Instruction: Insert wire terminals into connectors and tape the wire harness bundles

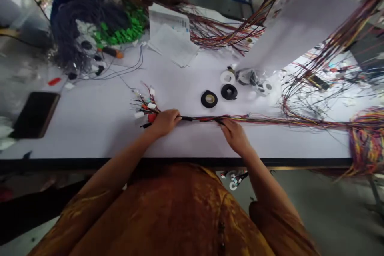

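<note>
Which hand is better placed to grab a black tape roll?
Right, probably: the right hand is nearer the black tape roll; the left hand grips the wire bundle by its connectors.

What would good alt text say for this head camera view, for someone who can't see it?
Two bare hands grip a long multicoloured wire harness stretched across a white workbench, the left hand beside its connector end and the right hand farther along. Rolls of black tape and papers lie beyond.
</note>
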Demonstrator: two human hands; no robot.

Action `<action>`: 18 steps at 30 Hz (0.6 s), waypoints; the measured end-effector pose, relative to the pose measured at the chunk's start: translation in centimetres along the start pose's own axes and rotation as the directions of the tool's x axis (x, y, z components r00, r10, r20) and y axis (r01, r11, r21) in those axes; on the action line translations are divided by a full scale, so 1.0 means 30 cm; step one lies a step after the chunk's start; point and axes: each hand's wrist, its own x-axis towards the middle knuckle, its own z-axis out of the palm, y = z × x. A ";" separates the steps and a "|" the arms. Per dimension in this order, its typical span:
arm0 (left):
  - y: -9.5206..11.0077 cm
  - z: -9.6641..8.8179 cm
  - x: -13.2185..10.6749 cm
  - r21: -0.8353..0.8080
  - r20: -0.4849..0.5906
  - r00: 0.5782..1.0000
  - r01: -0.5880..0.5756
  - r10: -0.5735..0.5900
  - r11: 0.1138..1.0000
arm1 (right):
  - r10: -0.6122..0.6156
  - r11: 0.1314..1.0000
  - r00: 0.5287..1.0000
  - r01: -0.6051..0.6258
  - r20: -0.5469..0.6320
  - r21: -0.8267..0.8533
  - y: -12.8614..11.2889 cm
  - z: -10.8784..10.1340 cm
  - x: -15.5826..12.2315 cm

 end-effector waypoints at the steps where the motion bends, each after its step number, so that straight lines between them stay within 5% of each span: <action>1: 0.001 0.002 -0.002 0.002 -0.008 1.000 0.006 -0.006 1.000 | -0.039 0.998 0.997 0.042 0.072 -0.044 -0.033 0.021 0.034; 7: 0.012 -0.009 0.008 -0.023 -0.007 1.000 0.000 -0.001 1.000 | 0.047 0.939 0.937 0.077 0.347 -0.334 -0.127 0.075 0.152; 18: 0.051 -0.017 0.030 0.038 0.025 0.985 0.170 -0.171 0.985 | 0.061 0.913 0.920 0.105 0.387 -0.394 -0.144 0.095 0.217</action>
